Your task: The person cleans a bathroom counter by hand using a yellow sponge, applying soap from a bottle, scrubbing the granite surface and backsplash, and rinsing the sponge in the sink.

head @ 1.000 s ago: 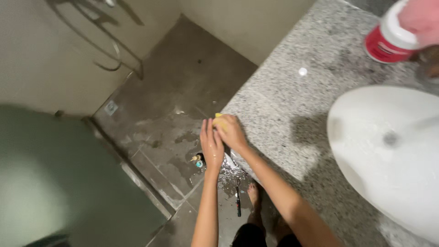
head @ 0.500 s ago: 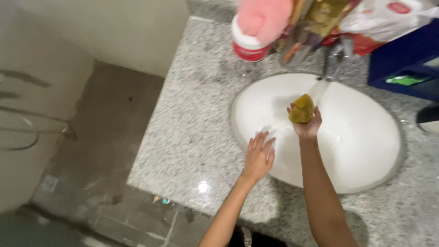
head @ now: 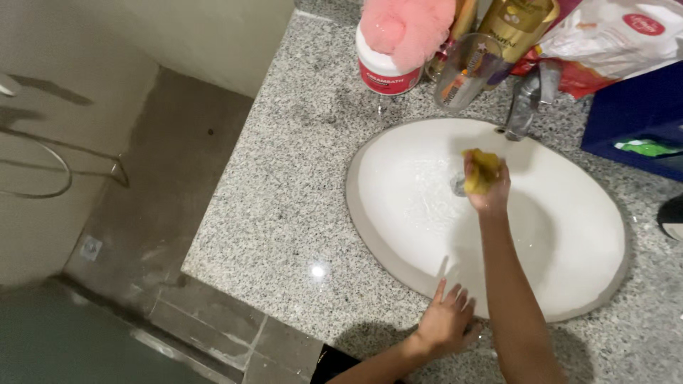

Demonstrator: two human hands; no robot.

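- The yellow sponge (head: 481,169) is squeezed in the right hand (head: 488,186), over the drain of the white basin (head: 398,206).
- The left hand (head: 447,321) rests fingers spread on the basin's near rim.
- The tap (head: 525,99) stands at the far rim; a red-and-white jar (head: 384,71), pink puff (head: 407,27) and glass (head: 466,70) crowd the granite counter's (head: 284,213) far edge.
- The drain is partly hidden behind the sponge.

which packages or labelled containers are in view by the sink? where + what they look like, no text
White tub: counter behind the basin, left of the tap; round, red label band, pink puff on top.
Clear glass: right of the tub; tall, printed, holds items.
Gold bottle: behind the glass, top edge; gold body, dark label.
White pouch: top right; crinkled, red round mark.
Blue box: right edge; dark blue, green patch.
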